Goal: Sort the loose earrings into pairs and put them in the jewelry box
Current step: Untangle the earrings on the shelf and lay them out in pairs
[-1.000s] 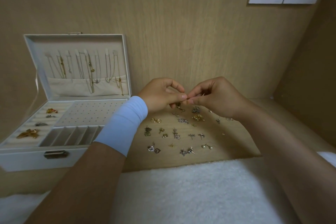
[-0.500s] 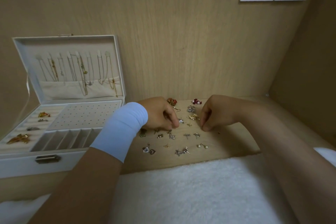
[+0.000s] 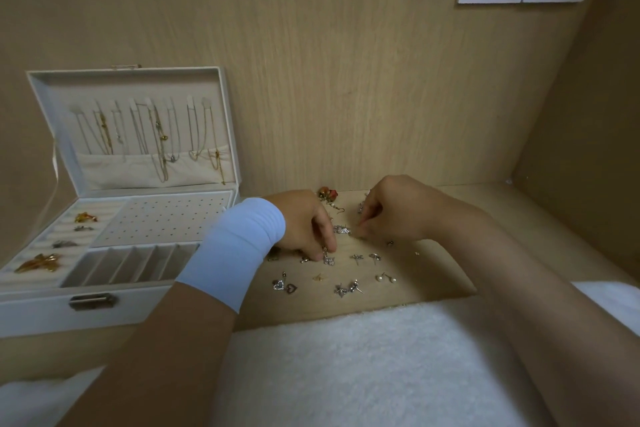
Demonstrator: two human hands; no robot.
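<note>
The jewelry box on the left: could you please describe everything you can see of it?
The jewelry box is white and smooth-sided, and stands open on the wooden surface by the back wall. Its raised lid holds hanging necklaces above a fabric pocket. The base has ring rolls bearing a few gold and silver pieces, an empty perforated earring panel and narrow divided compartments. A dark metal clasp sits on the front wall. A wristband overlaps its right corner in view; contact is unclear.

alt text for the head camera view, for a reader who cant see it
The left hand, in a pale blue wristband, and the right hand reach down among small loose earrings spread on a wooden table. An open white jewelry box with hanging necklaces stands at the left.
</note>
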